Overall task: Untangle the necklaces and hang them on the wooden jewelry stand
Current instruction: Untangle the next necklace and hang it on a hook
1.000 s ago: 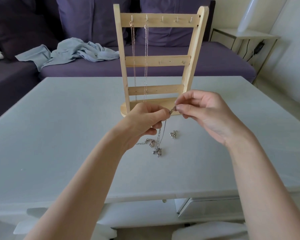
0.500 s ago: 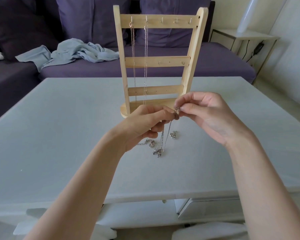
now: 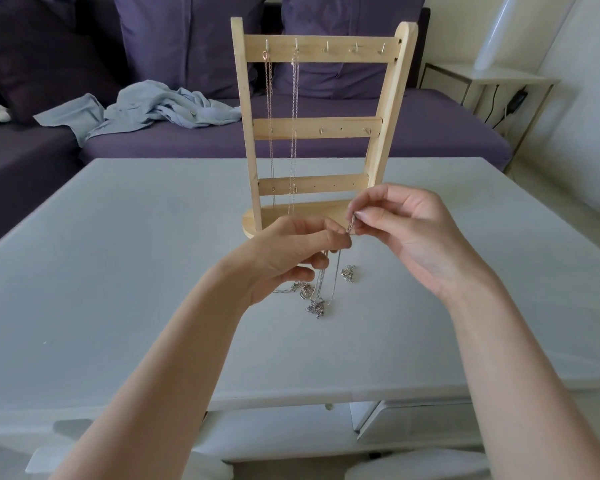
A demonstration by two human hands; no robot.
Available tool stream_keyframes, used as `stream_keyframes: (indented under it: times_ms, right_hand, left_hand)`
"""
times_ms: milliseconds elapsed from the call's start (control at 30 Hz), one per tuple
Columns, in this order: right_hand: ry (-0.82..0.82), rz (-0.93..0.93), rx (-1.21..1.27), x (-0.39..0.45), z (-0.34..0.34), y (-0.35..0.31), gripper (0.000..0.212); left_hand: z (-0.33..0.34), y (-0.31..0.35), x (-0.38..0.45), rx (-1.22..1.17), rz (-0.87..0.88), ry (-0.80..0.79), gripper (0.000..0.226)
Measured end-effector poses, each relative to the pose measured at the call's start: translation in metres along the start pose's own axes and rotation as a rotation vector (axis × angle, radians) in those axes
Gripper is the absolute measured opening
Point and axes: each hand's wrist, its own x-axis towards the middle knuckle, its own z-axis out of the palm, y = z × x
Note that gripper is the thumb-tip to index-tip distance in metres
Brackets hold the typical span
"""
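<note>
Looking down from the head camera, I see two bare forearms reaching out over a pale grey table (image 3: 118, 258), and both hands meet above its middle. My left hand (image 3: 291, 251) has its fingers curled in, thumb and forefinger pinching a thin silver chain (image 3: 350, 227) at its upper end, while the lower fingers fold under the palm. My right hand (image 3: 406, 233) pinches the same chain just beside the left fingertips, slightly higher, thumb and forefinger closed on it and the other fingers loosely bent behind. From that shared pinch the strands hang down to the tabletop, where they end in a small knotted clump (image 3: 315, 308); whether this is one necklace or several twisted together I cannot tell. Another bit of tangled chain (image 3: 300, 289) lies partly under the left hand, and a separate little cluster (image 3: 349, 274) sits apart to the right. Just beyond the hands stands the wooden jewelry stand (image 3: 243, 133), upright on its oval base, with three crossbars carrying small hooks. Two necklaces (image 3: 293, 133) already hang from the two leftmost hooks of the top bar, falling straight down to the base. Behind the table is a purple sofa (image 3: 430, 133) with a crumpled light blue cloth (image 3: 146, 105) on its seat, and a white side table (image 3: 482, 76) stands far right.
</note>
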Motion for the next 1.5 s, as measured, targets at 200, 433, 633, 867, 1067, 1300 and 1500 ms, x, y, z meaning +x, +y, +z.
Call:
stream_keyframes:
  times_ms: [200,433,633,867,1067,1300,1500]
  right_hand:
    - [-0.038,0.006,0.033,0.001,0.002,-0.001,0.023]
    - [-0.066,0.044,0.079,0.001,0.001,-0.001,0.018]
    - [-0.012,0.090,-0.058,0.002,-0.001,0.001,0.016]
    - [0.074,0.099,-0.185,0.004,0.004,0.003,0.023]
    - [0.078,0.072,-0.204,0.005,0.010,0.003,0.028]
    - [0.089,0.034,-0.129,0.006,0.008,0.000,0.029]
    - [0.065,0.032,-0.195,0.005,0.010,-0.002,0.030]
  left_hand:
    - [0.000,0.001,-0.001,-0.047,0.033,-0.041,0.014]
    - [0.002,-0.001,0.002,-0.082,0.065,0.021,0.012]
    - [0.004,-0.003,0.004,0.019,0.055,0.134,0.009]
    - [0.008,-0.001,0.005,0.084,0.092,0.239,0.014]
    - [0.006,-0.002,0.005,0.174,0.151,0.268,0.016]
    - [0.002,0.000,0.002,-0.061,0.099,0.220,0.007]
    - [0.002,0.000,0.004,0.001,0.134,0.228,0.010]
